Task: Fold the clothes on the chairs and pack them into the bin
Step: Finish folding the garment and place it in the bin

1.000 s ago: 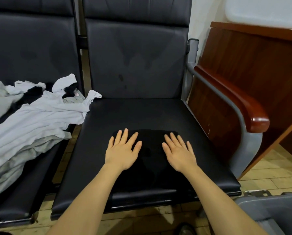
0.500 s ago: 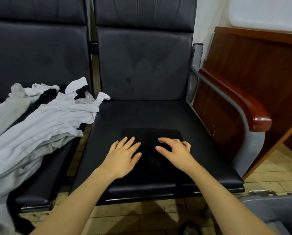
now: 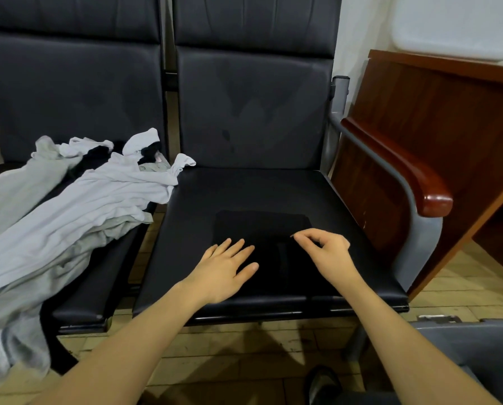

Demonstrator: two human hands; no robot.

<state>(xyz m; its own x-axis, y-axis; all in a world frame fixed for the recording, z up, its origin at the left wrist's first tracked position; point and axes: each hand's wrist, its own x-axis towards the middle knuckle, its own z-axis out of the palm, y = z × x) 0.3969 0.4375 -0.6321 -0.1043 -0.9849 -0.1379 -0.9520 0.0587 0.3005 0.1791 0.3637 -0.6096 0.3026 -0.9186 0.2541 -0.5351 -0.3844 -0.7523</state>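
Note:
A folded black garment [image 3: 262, 229] lies flat on the seat of the right-hand black chair [image 3: 244, 188], hard to tell apart from the dark leather. My left hand [image 3: 224, 270] rests flat on its near left part with fingers spread. My right hand [image 3: 323, 249] hovers over its right side with the fingers curled in and thumb and forefinger close together; no cloth shows between them. A heap of white and grey clothes [image 3: 83, 206] with some black pieces sprawls over the left chair [image 3: 69, 97] and hangs off its front edge. The grey bin [image 3: 478, 349] shows at the lower right.
A wood-topped armrest [image 3: 405, 171] on a grey metal frame bounds the right chair. Behind it stands a reddish-brown wooden desk [image 3: 448, 121]. The floor is tiled [image 3: 229, 346], and a dark shoe [image 3: 323, 384] shows near the bottom edge.
My right hand has lifted from lying flat on the black garment and curled its fingers. My left hand stayed flat, sliding slightly nearer. The view shifted left, showing more of the clothes heap.

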